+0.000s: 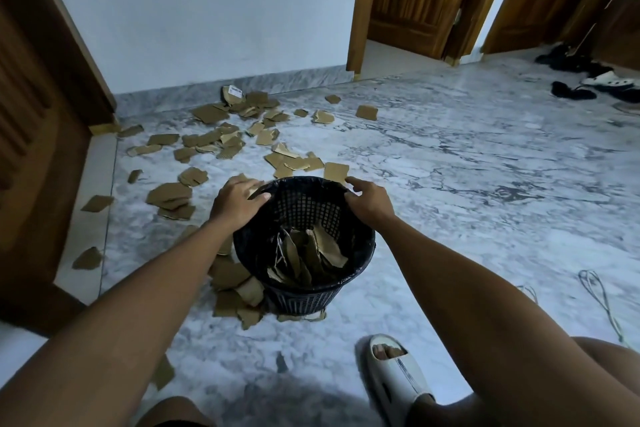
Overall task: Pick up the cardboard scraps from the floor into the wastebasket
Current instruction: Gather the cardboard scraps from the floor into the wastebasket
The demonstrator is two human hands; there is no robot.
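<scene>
A black mesh wastebasket stands tilted on the marble floor in the middle of the view, with several brown cardboard scraps inside. My left hand grips its far left rim and my right hand grips its far right rim. Many brown cardboard scraps lie scattered on the floor beyond the basket towards the wall. More scraps lie against the basket's left foot, partly under my left forearm.
A wooden door stands at the left and wooden door frames at the back right. Shoes and sandals lie far right. My foot in a white slipper is at the bottom. A thin cable lies right.
</scene>
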